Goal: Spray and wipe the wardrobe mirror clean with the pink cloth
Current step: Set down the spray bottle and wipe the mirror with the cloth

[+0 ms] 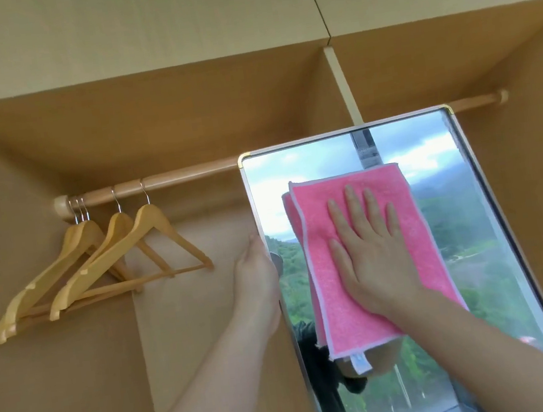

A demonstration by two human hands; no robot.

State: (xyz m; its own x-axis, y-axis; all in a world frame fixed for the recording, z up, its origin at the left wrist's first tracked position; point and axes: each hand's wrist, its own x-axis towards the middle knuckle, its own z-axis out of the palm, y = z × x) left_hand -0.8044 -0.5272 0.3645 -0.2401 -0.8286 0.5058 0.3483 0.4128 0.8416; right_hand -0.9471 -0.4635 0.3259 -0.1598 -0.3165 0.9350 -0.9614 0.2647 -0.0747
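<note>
The tall silver-framed wardrobe mirror [437, 218] is steadied at its left edge by the left hand [256, 270], whose grip is curled around the frame, presumably so the pane is kept from swinging under pressure. The folded pink terry cloth [367, 262] is pressed flat against the upper glass beneath the right hand [369, 255], fingers spread, nothing pinched.

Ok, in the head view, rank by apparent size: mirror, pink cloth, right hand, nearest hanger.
1. mirror
2. pink cloth
3 and 4. nearest hanger and right hand: too close to rank; the hand is nearer the camera.
</note>
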